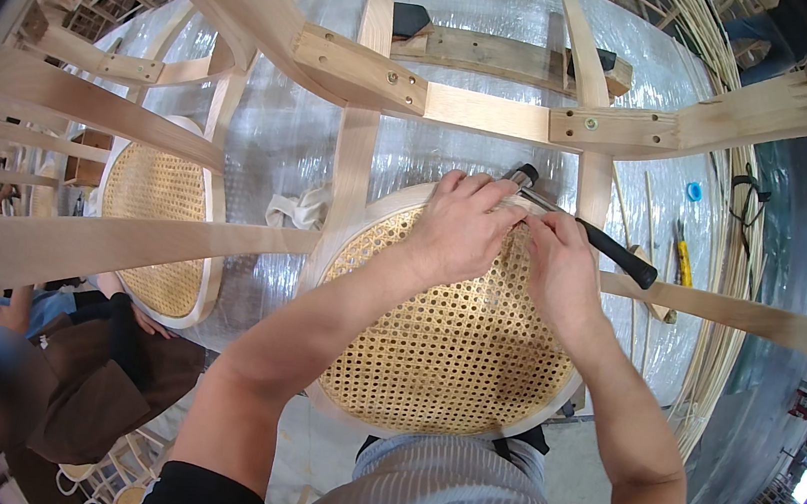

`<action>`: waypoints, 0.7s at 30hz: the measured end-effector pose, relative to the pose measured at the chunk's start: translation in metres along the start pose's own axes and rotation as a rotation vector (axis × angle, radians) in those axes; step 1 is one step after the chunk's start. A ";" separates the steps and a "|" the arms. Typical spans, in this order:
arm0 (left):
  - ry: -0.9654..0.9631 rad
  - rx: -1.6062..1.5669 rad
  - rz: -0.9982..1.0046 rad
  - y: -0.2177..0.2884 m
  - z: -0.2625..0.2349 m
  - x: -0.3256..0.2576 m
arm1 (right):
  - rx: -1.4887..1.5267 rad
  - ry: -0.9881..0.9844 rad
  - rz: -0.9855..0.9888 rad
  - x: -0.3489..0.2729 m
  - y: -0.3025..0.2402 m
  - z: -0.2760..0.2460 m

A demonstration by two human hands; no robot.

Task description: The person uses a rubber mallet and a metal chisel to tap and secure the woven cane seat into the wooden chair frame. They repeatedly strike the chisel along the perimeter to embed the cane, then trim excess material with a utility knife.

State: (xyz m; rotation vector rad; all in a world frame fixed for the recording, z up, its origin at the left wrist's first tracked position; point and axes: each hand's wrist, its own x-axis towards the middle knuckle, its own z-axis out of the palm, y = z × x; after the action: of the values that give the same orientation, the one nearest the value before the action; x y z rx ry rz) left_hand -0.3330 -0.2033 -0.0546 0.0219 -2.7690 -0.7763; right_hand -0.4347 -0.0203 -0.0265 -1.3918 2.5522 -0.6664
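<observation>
A round woven cane seat (441,357) in a pale wooden ring lies in front of me, within an upturned chair frame. My left hand (467,228) rests on its far rim, fingers bent and closed near the edge of the weave. Beside it, my right hand (563,269) has thumb and fingertips pinched together at the same spot. Whatever is between the fingertips of either hand is too small or hidden to make out. Just beyond my fingers lies a hammer (617,255) with a black handle, its metal head past the rim.
Wooden chair legs and rails (486,111) cross around the seat. At left stands another cane-seated chair (161,212), with a person (97,366) nearby. On the plastic-covered table are a yellow cutter knife (684,263), a blue ring (694,191), white cloth (298,209) and long cane strips (722,321).
</observation>
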 end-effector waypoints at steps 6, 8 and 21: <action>0.116 0.043 -0.003 0.013 0.008 -0.006 | 0.034 0.173 0.009 -0.008 -0.004 0.017; 0.118 0.054 0.002 0.018 0.012 -0.007 | 0.020 0.182 0.002 -0.006 -0.002 0.020; 0.257 -0.011 0.001 0.023 0.031 0.001 | -0.038 0.198 -0.072 0.002 0.006 0.030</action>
State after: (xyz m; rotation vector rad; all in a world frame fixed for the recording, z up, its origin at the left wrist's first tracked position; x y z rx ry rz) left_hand -0.3407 -0.1675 -0.0678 0.1102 -2.5221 -0.7320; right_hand -0.4296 -0.0285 -0.0556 -1.5062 2.6877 -0.8104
